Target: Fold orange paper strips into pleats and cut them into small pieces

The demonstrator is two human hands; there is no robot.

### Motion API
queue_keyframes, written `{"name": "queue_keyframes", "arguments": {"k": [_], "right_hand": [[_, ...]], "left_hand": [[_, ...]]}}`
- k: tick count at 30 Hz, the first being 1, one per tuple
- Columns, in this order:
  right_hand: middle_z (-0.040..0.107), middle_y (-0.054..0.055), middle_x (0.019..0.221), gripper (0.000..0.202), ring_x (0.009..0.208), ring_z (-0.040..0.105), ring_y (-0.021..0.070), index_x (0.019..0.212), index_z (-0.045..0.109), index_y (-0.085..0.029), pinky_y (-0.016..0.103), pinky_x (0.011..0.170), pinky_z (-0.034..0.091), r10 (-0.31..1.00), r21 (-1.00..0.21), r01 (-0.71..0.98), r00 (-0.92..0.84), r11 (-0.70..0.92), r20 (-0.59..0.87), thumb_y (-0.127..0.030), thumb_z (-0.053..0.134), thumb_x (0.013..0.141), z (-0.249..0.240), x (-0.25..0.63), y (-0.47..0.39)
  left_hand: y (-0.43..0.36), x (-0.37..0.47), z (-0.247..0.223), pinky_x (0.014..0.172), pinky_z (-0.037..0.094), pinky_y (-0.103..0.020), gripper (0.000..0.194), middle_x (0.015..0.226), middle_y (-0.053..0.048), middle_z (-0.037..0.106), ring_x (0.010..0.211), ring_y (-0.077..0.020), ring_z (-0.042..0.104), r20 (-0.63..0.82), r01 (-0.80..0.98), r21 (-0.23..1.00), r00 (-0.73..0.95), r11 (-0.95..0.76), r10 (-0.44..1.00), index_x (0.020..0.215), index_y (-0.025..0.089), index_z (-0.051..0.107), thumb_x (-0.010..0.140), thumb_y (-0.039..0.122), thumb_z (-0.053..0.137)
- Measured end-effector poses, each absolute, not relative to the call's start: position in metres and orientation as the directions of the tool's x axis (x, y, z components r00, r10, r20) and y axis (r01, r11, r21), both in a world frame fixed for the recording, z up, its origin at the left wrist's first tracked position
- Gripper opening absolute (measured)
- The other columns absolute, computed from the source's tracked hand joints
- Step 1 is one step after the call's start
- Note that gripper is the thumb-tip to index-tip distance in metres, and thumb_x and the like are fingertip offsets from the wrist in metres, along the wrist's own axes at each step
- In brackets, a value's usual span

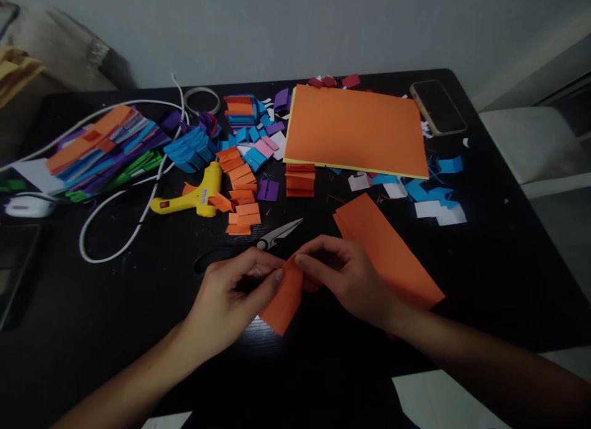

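Note:
Between my two hands is a small piece of orange paper (285,303), held near the front of the black table. My left hand (237,293) pinches its upper left edge between thumb and fingers. At its top edge, the thumb and index finger of my right hand (344,275) are pinched on the same paper. Part of the paper lies behind my fingers. Just beyond my left hand rests a pair of scissors (280,234), blades pointing to the right, handles dark and partly hidden. A larger folded sheet of orange paper (388,244) lies under and beside my right forearm.
A stack of orange sheets (355,130) covers paper scraps at the back. Folded orange pieces (242,201) lie beside a yellow glue gun (207,192). A white cable (82,232) loops on the left. A phone (438,107) lies at the far right corner, blue and white scraps (438,210) nearer.

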State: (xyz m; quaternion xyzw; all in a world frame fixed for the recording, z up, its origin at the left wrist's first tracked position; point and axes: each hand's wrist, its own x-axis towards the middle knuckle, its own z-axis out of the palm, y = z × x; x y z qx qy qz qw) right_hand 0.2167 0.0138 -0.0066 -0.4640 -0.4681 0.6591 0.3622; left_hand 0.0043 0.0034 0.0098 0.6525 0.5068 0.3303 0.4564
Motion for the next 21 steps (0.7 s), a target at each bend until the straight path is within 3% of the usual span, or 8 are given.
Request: {"name": "queue_keyframes", "arguments": {"k": [4,8,11,15,21], "right_hand": [[0.081,0.003,0.097,0.012,0.091,0.077,0.0173,0.106,0.080,-0.023,0.029,0.080,0.064,0.928,-0.971,-0.024,-0.302,-0.238,-0.220,-0.026,0.078,0.094,-0.0079,0.2183,0.0148],[0.080,0.002,0.104,0.032,0.094,0.078,0.0159,0.123,0.077,-0.027,0.028,0.080,0.064,0.931,-0.975,-0.045,-0.310,-0.217,-0.193,-0.017,0.073,0.093,-0.0118,0.2194,0.0158],[0.081,0.003,0.107,0.029,0.095,0.078,0.0167,0.121,0.077,-0.026,0.030,0.079,0.065,0.928,-0.974,-0.060,-0.319,-0.220,-0.190,-0.016,0.068,0.095,-0.0138,0.2188,0.0161],[0.080,0.004,0.109,0.027,0.103,0.078,0.0178,0.119,0.075,-0.026,0.032,0.089,0.065,0.941,-0.973,-0.101,-0.292,-0.209,-0.172,-0.016,0.072,0.094,-0.0150,0.2169,0.0154],[0.079,0.005,0.106,0.015,0.101,0.078,0.0184,0.110,0.071,-0.024,0.033,0.088,0.066,0.947,-0.972,-0.123,-0.276,-0.202,-0.162,-0.022,0.076,0.095,-0.0165,0.2157,0.0123]], "left_hand": [[0.0064,0.0009,0.0118,0.057,0.057,-0.020,0.009,0.077,0.000,0.080,0.063,-0.0130,0.073,-0.056,0.320,0.947,0.206,-0.013,0.977,0.094,0.020,0.081,0.094,0.019,0.072],[0.0101,-0.0022,0.0134,0.062,0.061,-0.023,0.018,0.077,-0.002,0.079,0.065,-0.0141,0.074,-0.120,0.182,0.978,0.118,0.097,0.986,0.101,0.019,0.080,0.103,0.028,0.064],[0.0100,-0.0028,0.0130,0.067,0.063,-0.025,0.025,0.080,-0.004,0.079,0.067,-0.0149,0.075,-0.146,0.097,0.986,0.115,0.135,0.983,0.102,0.018,0.078,0.107,0.031,0.057],[0.0058,-0.0007,0.0105,0.066,0.061,-0.023,0.009,0.081,-0.002,0.076,0.069,-0.0141,0.073,-0.061,0.198,0.980,0.130,0.034,0.990,0.104,0.018,0.074,0.097,0.022,0.071],[0.0031,0.0036,0.0041,0.063,0.058,-0.021,0.020,0.079,0.002,0.071,0.067,-0.0114,0.068,-0.025,0.238,0.971,0.159,-0.013,0.987,0.107,0.021,0.069,0.089,0.015,0.077]]}}
